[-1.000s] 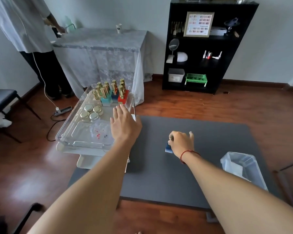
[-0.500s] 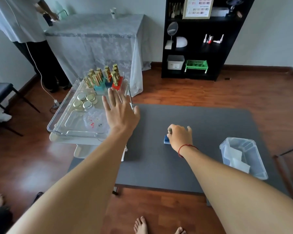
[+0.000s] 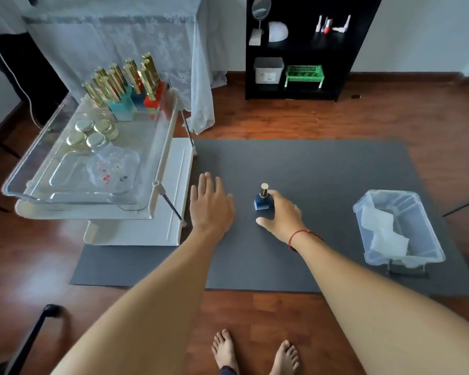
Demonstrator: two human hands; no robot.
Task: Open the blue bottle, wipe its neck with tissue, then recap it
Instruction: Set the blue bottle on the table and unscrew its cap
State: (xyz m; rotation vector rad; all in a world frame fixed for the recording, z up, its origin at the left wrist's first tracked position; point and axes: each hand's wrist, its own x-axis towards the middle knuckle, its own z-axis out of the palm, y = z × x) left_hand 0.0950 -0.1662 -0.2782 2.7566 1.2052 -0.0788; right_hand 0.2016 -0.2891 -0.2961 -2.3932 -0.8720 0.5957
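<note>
A small blue bottle with a gold cap stands upright on the dark grey mat. My right hand rests just to its right. The fingertips touch the bottle's right side, while the thumb is spread away below it, so nothing is gripped. My left hand hovers flat and open over the mat, left of the bottle, fingers together and pointing away. White tissues lie in a clear plastic bin at the mat's right edge.
A white cart with a clear tray stands at the left, holding gold-capped bottles and gold-lidded jars. A black shelf and a draped table stand behind. My bare feet are on the wooden floor.
My right hand has loosened off the blue bottle, which now stands uncovered on the mat. My left hand came back from the cart towards the bottle. The view tilted downward.
</note>
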